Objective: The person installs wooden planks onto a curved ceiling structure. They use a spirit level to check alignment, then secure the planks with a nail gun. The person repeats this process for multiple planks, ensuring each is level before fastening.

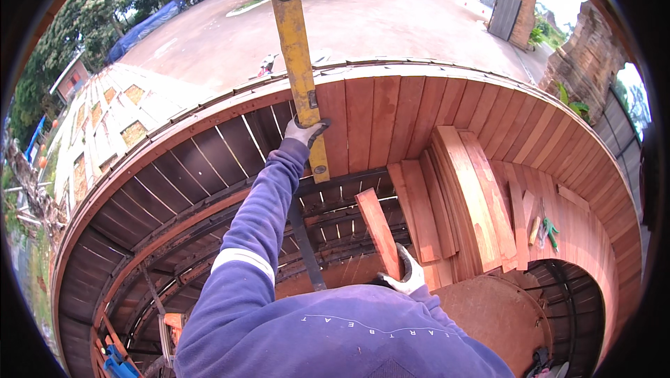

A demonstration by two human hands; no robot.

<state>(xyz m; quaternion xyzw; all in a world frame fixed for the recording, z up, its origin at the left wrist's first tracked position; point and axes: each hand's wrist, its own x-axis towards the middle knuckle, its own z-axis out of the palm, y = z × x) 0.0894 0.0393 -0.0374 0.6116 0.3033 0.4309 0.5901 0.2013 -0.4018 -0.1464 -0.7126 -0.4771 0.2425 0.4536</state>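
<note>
My left hand, in a grey and dark work glove, is closed around a long yellow spirit level. The level lies across the curved roof edge, its far end sticking out past the rim. Its near end rests beside the last of the fitted reddish wooden boards. Lower down, my right hand, gloved too, grips the lower end of a short wooden plank that stands tilted. Part of the right hand is hidden behind the plank. Right of that plank lies a stack of loose planks.
Dark slats with gaps and curved beams run along the left. A green-handled tool lies on boards at the right. Below is a round brown panel. Beyond the rim spreads a paved yard.
</note>
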